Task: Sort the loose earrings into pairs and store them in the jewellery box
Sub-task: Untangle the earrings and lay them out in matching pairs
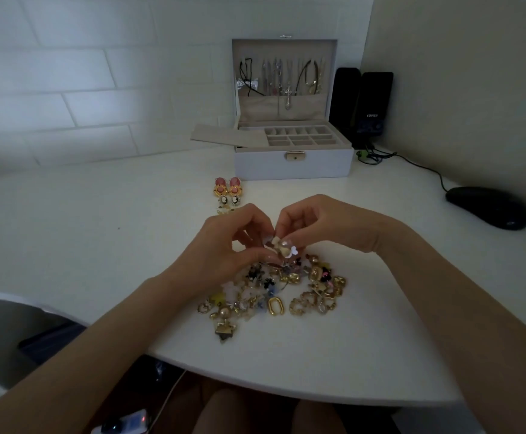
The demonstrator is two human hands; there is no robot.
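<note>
Left hand (pixel 239 242) & right hand (pixel 315 227) both pinch small pale flower earrings (pixel 285 247) above loose earring pile (pixel 274 292) on tabletop (pixel 99 245); jewellery box (pixel 293 151) open behind.

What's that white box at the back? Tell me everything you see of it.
The jewellery box looks pale grey-white outside with beige fabric lining. Its lid stands open and upright, with necklaces hanging inside above a pocket. The tray's small compartments look empty. A gold clasp sits on the front; a beige panel juts out to the left. It rests at the back of the table.
</note>
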